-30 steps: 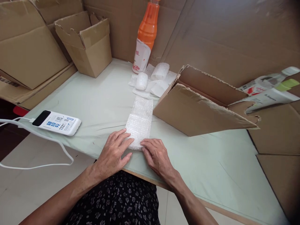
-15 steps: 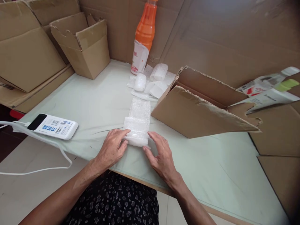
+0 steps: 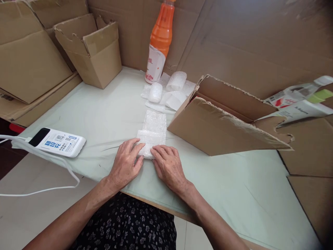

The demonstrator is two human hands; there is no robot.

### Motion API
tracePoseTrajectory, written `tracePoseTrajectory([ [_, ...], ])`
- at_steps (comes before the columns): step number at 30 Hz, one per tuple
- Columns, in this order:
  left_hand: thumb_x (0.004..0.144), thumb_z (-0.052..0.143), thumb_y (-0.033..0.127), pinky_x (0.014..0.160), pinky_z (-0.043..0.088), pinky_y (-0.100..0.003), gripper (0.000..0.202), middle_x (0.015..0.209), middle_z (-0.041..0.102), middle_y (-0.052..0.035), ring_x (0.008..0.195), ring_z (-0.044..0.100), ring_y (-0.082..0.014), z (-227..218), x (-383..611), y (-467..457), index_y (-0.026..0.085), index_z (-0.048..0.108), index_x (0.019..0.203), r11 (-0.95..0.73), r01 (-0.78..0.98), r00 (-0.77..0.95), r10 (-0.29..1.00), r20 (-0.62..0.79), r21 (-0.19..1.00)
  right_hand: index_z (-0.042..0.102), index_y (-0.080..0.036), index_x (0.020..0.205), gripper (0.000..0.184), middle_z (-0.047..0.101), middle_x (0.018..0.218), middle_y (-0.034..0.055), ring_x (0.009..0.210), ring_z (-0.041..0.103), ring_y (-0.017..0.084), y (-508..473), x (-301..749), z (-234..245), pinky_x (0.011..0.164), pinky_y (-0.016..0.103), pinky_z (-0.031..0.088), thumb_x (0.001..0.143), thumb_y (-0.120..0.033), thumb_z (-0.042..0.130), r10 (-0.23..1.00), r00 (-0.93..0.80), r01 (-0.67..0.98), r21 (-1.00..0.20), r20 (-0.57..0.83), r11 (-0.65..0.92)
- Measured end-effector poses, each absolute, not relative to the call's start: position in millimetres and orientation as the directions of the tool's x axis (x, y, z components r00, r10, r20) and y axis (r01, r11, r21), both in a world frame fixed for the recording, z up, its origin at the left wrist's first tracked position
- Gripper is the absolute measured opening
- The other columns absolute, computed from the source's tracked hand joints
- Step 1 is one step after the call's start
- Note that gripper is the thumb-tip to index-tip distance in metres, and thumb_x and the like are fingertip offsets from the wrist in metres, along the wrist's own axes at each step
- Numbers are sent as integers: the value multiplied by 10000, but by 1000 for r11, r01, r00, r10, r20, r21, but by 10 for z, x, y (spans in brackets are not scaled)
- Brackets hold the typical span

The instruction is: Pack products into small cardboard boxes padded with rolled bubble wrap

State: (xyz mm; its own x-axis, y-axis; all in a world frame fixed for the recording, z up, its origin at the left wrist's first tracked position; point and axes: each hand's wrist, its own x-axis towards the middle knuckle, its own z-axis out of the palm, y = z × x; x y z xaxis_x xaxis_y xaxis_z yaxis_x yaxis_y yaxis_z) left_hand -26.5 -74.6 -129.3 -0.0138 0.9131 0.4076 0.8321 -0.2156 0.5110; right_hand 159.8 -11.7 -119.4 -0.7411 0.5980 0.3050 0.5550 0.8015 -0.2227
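A strip of bubble wrap (image 3: 154, 127) lies on the pale green table (image 3: 104, 111), its near end rolled up into a thick fold. My left hand (image 3: 126, 162) presses the fold's left end with its fingertips. Beside it, my right hand (image 3: 168, 166) covers the near right part of the fold, fingers curved over it. Both hands rest at the table's near edge, almost touching each other.
A torn open cardboard box (image 3: 221, 119) stands just right of the wrap. Behind it lie small wrapped bundles (image 3: 166, 92) and an orange bottle (image 3: 159, 41). A white power bank (image 3: 58, 141) with a cable lies at the left. Cardboard boxes (image 3: 91, 48) line the back.
The rolled end has moved away from me along the strip, so less flat wrap shows. Both hands followed it forward, and my right hand has closed over the roll from the side.
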Motion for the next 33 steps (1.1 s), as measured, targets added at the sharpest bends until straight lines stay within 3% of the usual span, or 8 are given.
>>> tracePoseTrajectory([
  [4, 922, 556, 131, 1029, 468, -474, 273, 1282, 628, -137, 1209, 556, -286, -1304, -337, -817, 165, 630, 1182, -293, 798, 65, 910, 408, 527, 664, -191, 1190, 286, 734, 1156, 100, 1065, 632, 262, -58, 1628, -1097, 921, 432, 464, 956, -104, 527, 629, -739, 532, -364, 242, 765],
  [10, 954, 537, 153, 937, 515, -401, 213, 1075, 727, -80, 1086, 637, -229, -1212, -420, -841, 167, 663, 1126, -279, 651, 56, 945, 321, 706, 670, -237, 1223, 256, 771, 1098, 41, 991, 683, 230, -106, 1767, -941, 916, 410, 498, 1006, -225, 535, 675, -733, 498, -607, 87, 619],
  [12, 956, 532, 168, 909, 524, -394, 212, 1050, 739, -69, 1045, 654, -222, -1186, -424, -831, 179, 675, 1112, -249, 631, 66, 961, 270, 734, 673, -251, 1222, 256, 772, 1109, 31, 981, 691, 222, -132, 1800, -937, 903, 397, 514, 1019, -260, 518, 692, -720, 507, -638, 55, 579],
  [16, 946, 540, 185, 888, 516, -410, 209, 1013, 752, -64, 969, 664, -225, -1210, -392, -761, 180, 686, 1095, -230, 651, 59, 966, 253, 723, 679, -220, 1191, 242, 752, 1137, 77, 1017, 678, 255, -179, 1805, -1016, 890, 428, 508, 1010, -252, 521, 722, -670, 575, -493, 174, 653],
  [22, 928, 554, 167, 836, 495, -402, 213, 956, 740, -60, 895, 646, -228, -1288, -320, -629, 164, 673, 1105, -215, 744, 32, 957, 288, 633, 643, -159, 1185, 257, 694, 1214, 142, 1067, 624, 280, -276, 1735, -1116, 863, 423, 492, 977, -131, 495, 647, -643, 615, -227, 409, 755],
  [26, 933, 549, 169, 838, 491, -401, 207, 962, 722, -57, 906, 642, -230, -1323, -289, -606, 166, 661, 1107, -204, 765, 7, 951, 309, 611, 632, -167, 1160, 242, 696, 1214, 131, 1095, 608, 279, -326, 1721, -1131, 897, 430, 472, 963, -100, 509, 606, -649, 598, -185, 460, 780],
  [33, 938, 533, 154, 879, 505, -395, 234, 1043, 700, -62, 990, 654, -222, -1338, -285, -633, 182, 645, 1142, -210, 738, -21, 943, 332, 642, 606, -140, 1225, 284, 687, 1238, 150, 1108, 607, 309, -329, 1729, -1228, 892, 458, 486, 946, -169, 564, 610, -687, 572, -226, 395, 789],
])
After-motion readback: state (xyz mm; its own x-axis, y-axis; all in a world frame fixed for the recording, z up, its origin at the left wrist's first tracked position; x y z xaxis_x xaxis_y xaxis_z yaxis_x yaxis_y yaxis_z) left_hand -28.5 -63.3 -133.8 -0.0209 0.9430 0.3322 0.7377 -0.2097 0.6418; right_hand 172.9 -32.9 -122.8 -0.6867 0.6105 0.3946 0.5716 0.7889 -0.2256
